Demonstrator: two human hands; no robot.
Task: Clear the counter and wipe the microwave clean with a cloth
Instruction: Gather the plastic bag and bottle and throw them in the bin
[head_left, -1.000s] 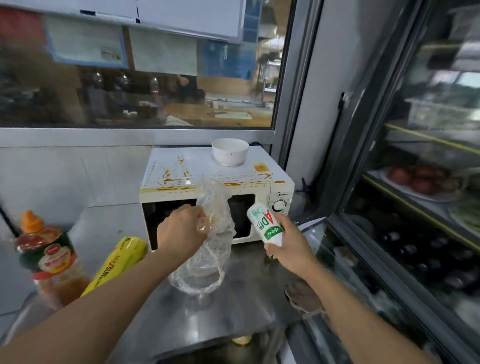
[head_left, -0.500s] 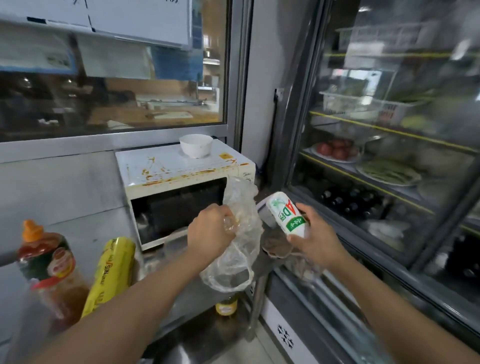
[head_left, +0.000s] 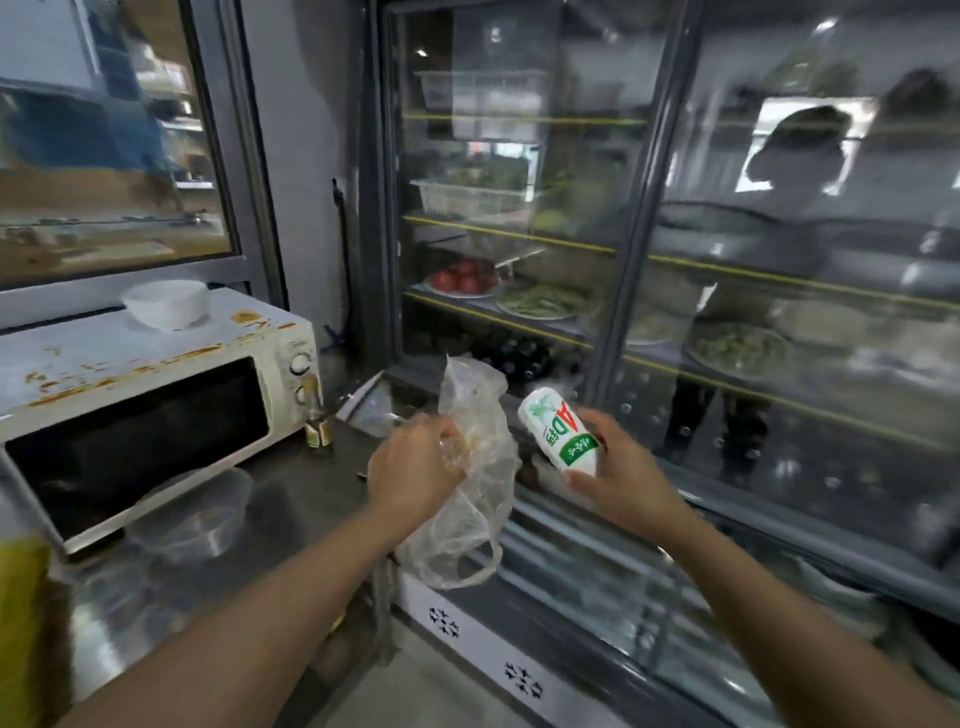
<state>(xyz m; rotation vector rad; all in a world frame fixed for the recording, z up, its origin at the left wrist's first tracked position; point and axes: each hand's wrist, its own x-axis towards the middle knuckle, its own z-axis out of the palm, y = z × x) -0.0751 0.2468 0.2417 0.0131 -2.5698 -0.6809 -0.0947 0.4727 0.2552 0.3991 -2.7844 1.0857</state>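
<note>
Beside the microwave (head_left: 156, 405), left fingers (head_left: 441, 441) clutch a seemingly empty bag (head_left: 475, 499); right fingers (head_left: 597, 431) wrap the bottle (head_left: 558, 431).

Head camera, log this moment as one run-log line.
left hand: grips clear plastic bag | right hand: holds white drink bottle | microwave: top stained, white bowl on it

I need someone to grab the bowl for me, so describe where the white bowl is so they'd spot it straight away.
Find the stained white microwave on the steel counter, left of the glass-door fridge. The white bowl sits on its top, toward the back. It is the only thing up there, plain white among orange sauce smears.
</note>
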